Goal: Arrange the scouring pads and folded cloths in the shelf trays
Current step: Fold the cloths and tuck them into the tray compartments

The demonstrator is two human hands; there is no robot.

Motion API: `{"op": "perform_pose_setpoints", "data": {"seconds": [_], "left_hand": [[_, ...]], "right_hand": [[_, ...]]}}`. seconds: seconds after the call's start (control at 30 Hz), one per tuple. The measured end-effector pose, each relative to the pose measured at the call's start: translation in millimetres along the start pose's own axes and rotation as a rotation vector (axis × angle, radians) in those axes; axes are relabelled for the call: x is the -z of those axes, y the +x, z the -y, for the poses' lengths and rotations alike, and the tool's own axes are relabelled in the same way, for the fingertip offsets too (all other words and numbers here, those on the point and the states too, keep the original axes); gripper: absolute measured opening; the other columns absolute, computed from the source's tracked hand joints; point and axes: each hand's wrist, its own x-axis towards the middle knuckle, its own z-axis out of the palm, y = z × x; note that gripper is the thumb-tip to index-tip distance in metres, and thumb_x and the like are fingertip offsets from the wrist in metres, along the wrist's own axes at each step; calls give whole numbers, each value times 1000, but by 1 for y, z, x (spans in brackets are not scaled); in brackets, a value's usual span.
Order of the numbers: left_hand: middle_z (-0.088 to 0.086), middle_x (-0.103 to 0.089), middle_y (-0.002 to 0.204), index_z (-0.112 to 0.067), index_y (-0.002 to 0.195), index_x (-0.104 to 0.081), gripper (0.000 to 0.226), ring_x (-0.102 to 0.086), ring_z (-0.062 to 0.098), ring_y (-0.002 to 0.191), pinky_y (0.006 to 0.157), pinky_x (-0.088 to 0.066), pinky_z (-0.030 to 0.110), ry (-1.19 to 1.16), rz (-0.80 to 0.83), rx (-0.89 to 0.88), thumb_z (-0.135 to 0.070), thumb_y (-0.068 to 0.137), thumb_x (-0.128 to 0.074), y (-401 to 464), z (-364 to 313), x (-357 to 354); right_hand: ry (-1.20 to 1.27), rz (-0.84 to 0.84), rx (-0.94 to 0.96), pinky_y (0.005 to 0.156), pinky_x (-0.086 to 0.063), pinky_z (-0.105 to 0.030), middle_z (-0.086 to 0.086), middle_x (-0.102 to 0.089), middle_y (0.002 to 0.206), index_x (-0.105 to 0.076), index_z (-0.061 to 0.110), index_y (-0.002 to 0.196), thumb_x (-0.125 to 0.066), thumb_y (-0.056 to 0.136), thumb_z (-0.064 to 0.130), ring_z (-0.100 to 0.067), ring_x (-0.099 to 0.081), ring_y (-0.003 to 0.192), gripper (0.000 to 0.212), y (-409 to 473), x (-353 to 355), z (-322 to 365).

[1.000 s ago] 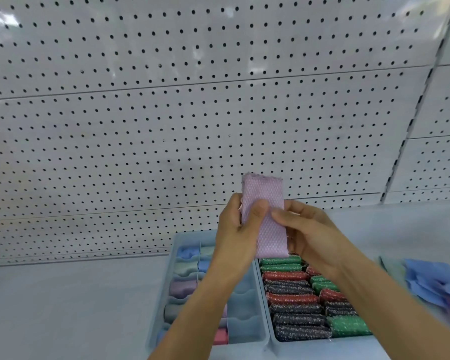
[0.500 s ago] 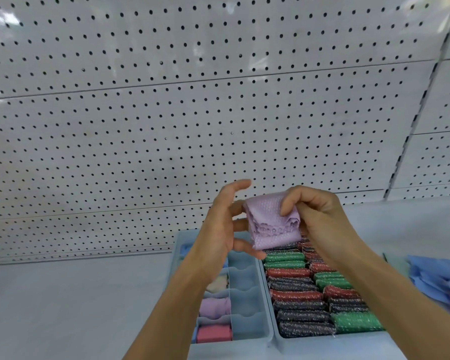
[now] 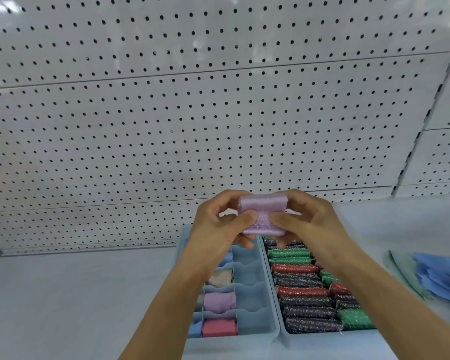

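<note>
While hovering above divided tray, left hand and right hand are both pinching folded lilac cloth, seemingly rolled; scouring pads are filling right tray.

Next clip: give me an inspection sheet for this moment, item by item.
Surface: pale shelf.
Job's things: lilac cloth held folded above the divided tray; scouring pads fill the right tray.
Clutter: loose blue cloths lying at right.
Grippers: left hand and right hand both pinch the cloth.
Cables: nothing seen.
Surroundings: white pegboard behind.
</note>
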Motion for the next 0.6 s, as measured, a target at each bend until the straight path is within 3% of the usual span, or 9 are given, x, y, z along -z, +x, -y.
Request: {"op": "perform_pose_setpoints", "data": {"seconds": [0.07,0.17,0.27,0.33,0.4,0.47,0.53,0.6], "left_hand": [[4,-66,87,-16,96,-72,27,-60,21,58,51,-50,26,-80,30,5,7,87,-62,-1,2,5],[4,-65,80,-17,85,-75,27,-58,19,60,52,-48,26,-254,101,26,5,83,-59,-1,7,11],[8,-65,80,-13,76,-74,23,-58,19,63,55,-50,27,-366,110,111,-8,77,-51,0,10,17],[8,-65,85,-15,76,-73,19,-58,20,67,60,-51,28,-299,98,131,-15,79,-54,1,14,22],[6,-65,89,-19,81,-71,12,-58,20,69,67,-52,30,-146,79,108,-13,80,-61,1,18,27],[3,-66,91,-21,91,-69,19,-60,20,69,75,-53,35,-24,57,99,-5,82,-64,1,22,32],[2,-67,93,-19,103,-66,30,-63,19,71,77,-54,32,28,39,110,5,85,-62,4,26,38],[4,-68,94,-14,109,-62,36,-63,14,77,74,-54,24,65,39,107,9,83,-64,8,30,44]], "right_hand": [[150,-1,-20,52,-54,-32,-12,-68,87,-74,15,93,-65,80,-6,-26,-63,61,26,1,-3,-1],[342,65,-57,51,-54,-28,-15,-68,82,-76,15,86,-65,72,3,-23,-62,56,22,2,-8,-2],[361,85,-69,56,-56,-28,-11,-70,95,-77,14,73,-59,73,-2,-24,-65,65,23,3,-11,-7],[330,90,-64,62,-57,-31,-13,-69,100,-76,9,73,-55,76,-6,-29,-64,76,27,6,-11,-11],[273,102,-41,68,-57,-37,-18,-67,104,-75,2,78,-56,78,7,-34,-64,81,20,8,-12,-15],[123,96,-1,76,-57,-44,-20,-66,103,-74,0,85,-69,79,20,-40,-64,80,21,9,-14,-20],[-7,64,2,81,-57,-49,-16,-69,98,-74,7,92,-75,80,12,-41,-66,82,13,10,-18,-23],[-97,56,-31,83,-58,-45,-8,-70,97,-70,15,99,-73,80,0,-34,-68,87,25,16,-20,-26]]}}
